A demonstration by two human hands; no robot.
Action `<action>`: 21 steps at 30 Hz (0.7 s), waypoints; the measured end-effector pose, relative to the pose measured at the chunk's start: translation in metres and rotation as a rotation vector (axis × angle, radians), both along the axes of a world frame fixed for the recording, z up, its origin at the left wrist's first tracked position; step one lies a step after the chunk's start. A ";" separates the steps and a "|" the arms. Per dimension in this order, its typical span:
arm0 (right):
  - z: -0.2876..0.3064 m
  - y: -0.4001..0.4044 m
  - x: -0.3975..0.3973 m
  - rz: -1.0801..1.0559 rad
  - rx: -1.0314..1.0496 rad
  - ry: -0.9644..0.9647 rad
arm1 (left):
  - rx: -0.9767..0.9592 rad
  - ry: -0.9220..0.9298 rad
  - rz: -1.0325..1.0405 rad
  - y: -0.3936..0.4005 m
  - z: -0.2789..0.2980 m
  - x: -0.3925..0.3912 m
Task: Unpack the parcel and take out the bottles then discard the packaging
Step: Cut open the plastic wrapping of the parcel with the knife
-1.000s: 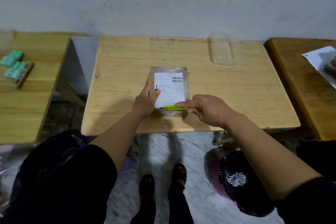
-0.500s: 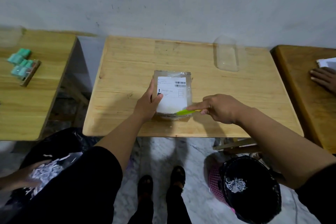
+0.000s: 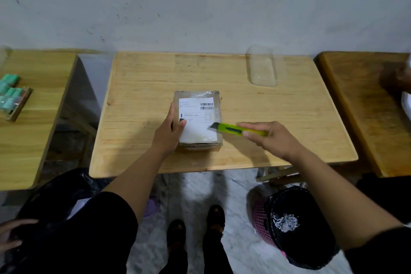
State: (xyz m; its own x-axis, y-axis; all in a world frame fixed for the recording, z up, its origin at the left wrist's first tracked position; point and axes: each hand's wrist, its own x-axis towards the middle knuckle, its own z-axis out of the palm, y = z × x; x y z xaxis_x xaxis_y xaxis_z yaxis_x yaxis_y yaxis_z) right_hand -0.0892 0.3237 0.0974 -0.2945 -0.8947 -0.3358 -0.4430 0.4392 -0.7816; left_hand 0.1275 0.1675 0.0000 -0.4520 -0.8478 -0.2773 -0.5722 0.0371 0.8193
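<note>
The parcel is sitting mid-table, still sealed. Your left hand is clamping its left edge; your right hand is gripping a green cutter, blade tip touching the parcel's right edge.

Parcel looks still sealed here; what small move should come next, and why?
Probably draw the green utility knife along the right edge of the taped brown cardboard parcel. Its blade tip sits at that edge, the right hand grips the handle, and the left hand steadies the parcel's left side.
</note>
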 end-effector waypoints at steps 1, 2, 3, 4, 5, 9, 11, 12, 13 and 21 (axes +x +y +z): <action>-0.010 0.002 0.012 -0.138 -0.044 -0.098 | -0.003 0.001 0.007 0.000 0.000 0.000; -0.021 0.002 0.024 -0.280 -0.086 -0.202 | -0.004 0.003 0.013 0.000 -0.001 0.000; -0.031 0.001 0.036 -0.414 -0.117 -0.298 | -0.007 0.003 0.018 0.000 0.000 -0.001; -0.040 -0.001 0.047 -0.526 -0.130 -0.370 | -0.010 0.002 0.017 0.000 0.000 -0.001; -0.046 -0.002 0.057 -0.609 -0.130 -0.423 | -0.013 0.000 0.016 0.000 0.000 -0.001; -0.061 -0.002 0.083 -0.747 -0.140 -0.557 | -0.009 -0.001 0.008 0.000 -0.001 0.000; -0.064 -0.002 0.086 -0.766 -0.150 -0.548 | -0.011 0.004 0.006 0.000 -0.002 0.001; -0.066 -0.002 0.086 -0.760 -0.153 -0.538 | -0.010 0.005 0.005 0.000 -0.002 0.001; -0.066 -0.002 0.085 -0.742 -0.149 -0.519 | -0.008 0.005 0.005 0.000 -0.002 0.001; -0.059 -0.001 0.090 -0.521 -0.090 -0.559 | 0.000 -0.011 0.006 -0.001 -0.002 0.000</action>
